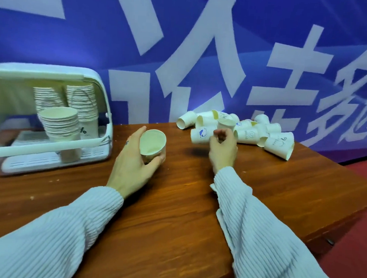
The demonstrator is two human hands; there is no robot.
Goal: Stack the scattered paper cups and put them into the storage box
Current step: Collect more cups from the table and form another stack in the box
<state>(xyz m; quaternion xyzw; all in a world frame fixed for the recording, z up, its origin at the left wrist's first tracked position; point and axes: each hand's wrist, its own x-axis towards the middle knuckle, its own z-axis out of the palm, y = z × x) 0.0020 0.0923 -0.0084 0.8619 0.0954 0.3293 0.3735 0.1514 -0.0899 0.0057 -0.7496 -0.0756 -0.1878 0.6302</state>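
Presently, head view: the left hand [134, 157] grips a paper cup [153, 144] upright, mouth up, fingers and thumb curled round its wall, over the wooden table [174, 202]. To the right of that grip, the right hand [223, 147] pinches a second cup [226, 124] by its lower part, mouth up, at the near edge of the heap of loose cups [249, 132] lying on their sides. Left of the left hand's grip stands the storage box [49, 146], open at the front, holding stacks of cups [61, 120]. Behind everything hangs a blue banner [205, 54].
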